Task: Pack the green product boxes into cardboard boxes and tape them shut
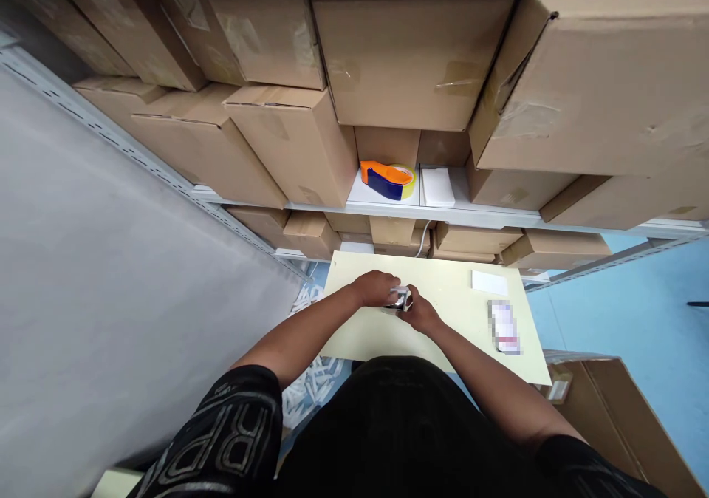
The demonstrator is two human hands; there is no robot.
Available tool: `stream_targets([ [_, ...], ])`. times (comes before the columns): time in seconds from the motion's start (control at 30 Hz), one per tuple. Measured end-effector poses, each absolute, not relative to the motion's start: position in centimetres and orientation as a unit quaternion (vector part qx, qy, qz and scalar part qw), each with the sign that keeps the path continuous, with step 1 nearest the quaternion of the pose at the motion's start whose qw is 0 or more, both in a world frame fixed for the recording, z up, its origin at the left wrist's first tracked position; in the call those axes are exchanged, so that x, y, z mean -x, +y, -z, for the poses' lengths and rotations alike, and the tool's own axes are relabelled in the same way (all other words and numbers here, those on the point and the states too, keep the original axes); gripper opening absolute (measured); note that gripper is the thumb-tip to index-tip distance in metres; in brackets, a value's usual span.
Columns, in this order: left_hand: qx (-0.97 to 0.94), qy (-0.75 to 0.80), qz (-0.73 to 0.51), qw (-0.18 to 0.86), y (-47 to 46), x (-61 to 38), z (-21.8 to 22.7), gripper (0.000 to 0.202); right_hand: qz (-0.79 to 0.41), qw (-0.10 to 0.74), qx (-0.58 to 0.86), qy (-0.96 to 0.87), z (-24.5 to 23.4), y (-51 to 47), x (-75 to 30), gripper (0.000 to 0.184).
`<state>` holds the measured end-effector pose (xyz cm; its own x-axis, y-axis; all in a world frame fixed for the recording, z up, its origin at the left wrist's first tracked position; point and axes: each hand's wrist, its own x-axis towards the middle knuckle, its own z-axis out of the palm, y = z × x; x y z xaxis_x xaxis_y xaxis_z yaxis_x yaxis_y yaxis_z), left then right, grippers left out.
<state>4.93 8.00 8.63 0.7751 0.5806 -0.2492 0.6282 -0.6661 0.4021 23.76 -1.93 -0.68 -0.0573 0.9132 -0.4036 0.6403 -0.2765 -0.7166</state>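
Over the middle of the pale yellow table (443,280) both my hands meet at a small white box (399,290) with something dark and shiny showing in it. My left hand (377,289) is closed on the box's left side. From the right, my right hand (419,313) grips it, its fingers curled about the near corner. What the shiny part is cannot be made out, being small and partly covered by my fingers.
A flat white box (489,282) and a blurred phone-like object (504,326) lie on the table's right. Shelves ahead carry cardboard boxes (410,62), an orange and blue tape dispenser (388,180) and a white box (437,187). An open carton (603,409) stands right; white scraps (315,383) lie left.
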Motion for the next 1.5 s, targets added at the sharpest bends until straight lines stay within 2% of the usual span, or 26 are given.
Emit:
stream_targets([
  [0.13, -0.806, 0.527, -0.1, 0.252, 7.9, -4.8, -6.8, 0.03, -0.439, 0.149, 0.665, -0.586, 0.1, -2.2, -23.6, 0.08],
  [0.23, -0.763, 0.59, -0.141, 0.224, 7.1, -4.7, -5.3, 0.025, -0.438, 0.141, 0.67, -0.583, -0.3, -2.3, -23.5, 0.078],
  [0.3, -0.777, 0.57, -0.123, 0.238, 6.2, -4.6, -4.5, 0.017, -0.437, 0.133, 0.673, -0.582, -0.4, -2.3, -23.5, 0.078],
  [0.4, -0.8, 0.52, -0.088, 0.285, 4.6, -4.6, -4.1, 0.025, -0.435, 0.134, 0.674, -0.581, -0.6, -2.4, -23.5, 0.077],
  [0.5, -0.782, 0.529, -0.064, 0.325, 3.8, -4.6, -4.4, 0.05, -0.44, 0.135, 0.676, -0.576, -1.0, -2.5, -23.5, 0.076],
  [0.57, -0.764, 0.534, -0.056, 0.357, 3.9, -4.5, -4.7, 0.052, -0.443, 0.133, 0.674, -0.576, -1.4, -2.4, -23.5, 0.075],
  [0.63, -0.746, 0.523, -0.069, 0.406, 4.1, -3.9, -4.9, 0.051, -0.442, 0.135, 0.669, -0.582, -1.8, -2.3, -23.7, 0.074],
  [0.77, -0.712, 0.515, -0.142, 0.455, 3.5, -2.1, -4.1, 0.065, -0.449, 0.128, 0.668, -0.58, -2.2, -2.5, -23.9, 0.072],
  [0.87, -0.74, 0.481, -0.199, 0.426, 2.3, -1.1, -2.9, 0.059, -0.38, 0.15, 0.687, -0.601, -2.8, -3.0, -23.5, 0.066],
  [0.93, -0.754, 0.453, -0.212, 0.426, 1.7, -0.9, -2.2, 0.058, -0.293, 0.164, 0.696, -0.635, -3.4, -3.3, -22.8, 0.053],
  [1.0, -0.756, 0.438, -0.21, 0.439, 1.2, -1.0, -1.7, 0.069, -0.235, 0.138, 0.692, -0.669, -4.3, -3.1, -22.0, 0.038],
  [1.07, -0.752, 0.435, -0.212, 0.447, 0.9, -1.1, -1.4, 0.085, -0.213, 0.075, 0.686, -0.692, -5.3, -2.4, -21.1, 0.031],
  [1.27, -0.738, 0.454, -0.216, 0.45, 0.3, -1.5, -0.9, 0.086, -0.204, -0.087, 0.707, -0.672, -7.7, 0.8, -18.3, 0.048],
  [1.37, -0.733, 0.464, -0.216, 0.448, 0.2, -1.6, -0.9, 0.086, -0.188, -0.104, 0.704, -0.677, -8.0, 1.4, -17.5, 0.046],
  [1.5, -0.738, 0.468, -0.211, 0.437, 0.2, -1.5, -1.1, 0.087, -0.14, -0.054, 0.698, -0.7, -7.7, 0.2, -17.7, 0.041],
])
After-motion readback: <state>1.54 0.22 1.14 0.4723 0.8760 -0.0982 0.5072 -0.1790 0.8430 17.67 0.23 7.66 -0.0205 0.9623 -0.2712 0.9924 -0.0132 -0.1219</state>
